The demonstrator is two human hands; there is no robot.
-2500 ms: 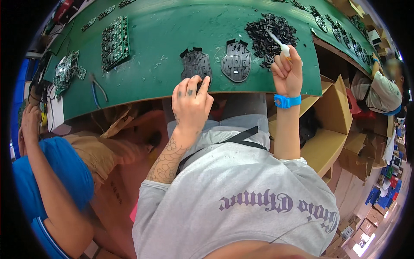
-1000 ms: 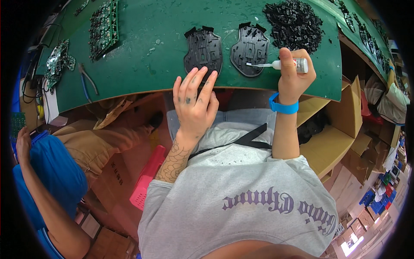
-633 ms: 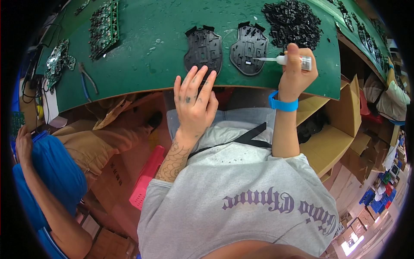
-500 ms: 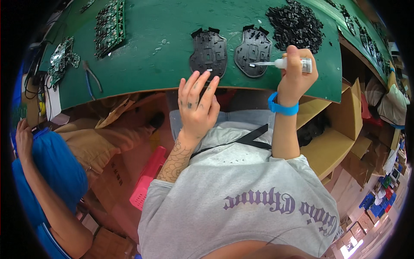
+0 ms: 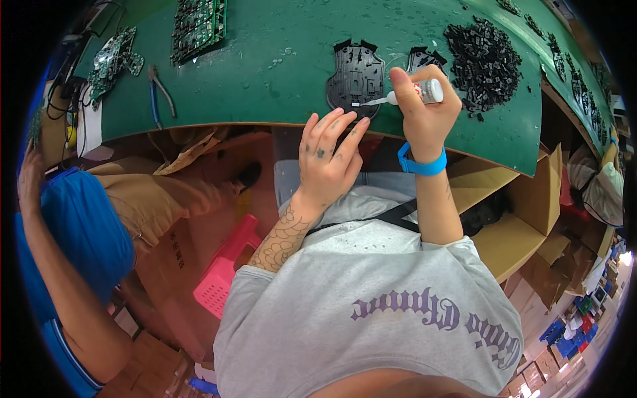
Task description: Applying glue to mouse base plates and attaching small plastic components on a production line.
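My right hand (image 5: 430, 116) is closed around a small white dropper bottle (image 5: 431, 91), held tilted. Its long thin nozzle points left, with the tip at a small white rectangular piece (image 5: 356, 104) on a black moulded plastic panel (image 5: 356, 69). That panel lies on the green table near the front edge. With fingers outstretched, my left hand (image 5: 332, 152) rests at the panel's lower edge, holding nothing. A second black panel (image 5: 419, 58) lies just to the right, mostly hidden behind my right hand.
A heap of small black parts (image 5: 483, 63) sits on the table (image 5: 265, 86) at right. Green circuit boards (image 5: 199, 30) and blue-handled pliers (image 5: 158, 98) lie at left. An open cardboard box (image 5: 517, 232) stands below the table. Another person's arm (image 5: 63, 285) is at far left.
My right hand has carried the bottle left, so its nozzle has gone from the right panel to the left one. The whole view has shifted, moving the table's contents rightward in the picture.
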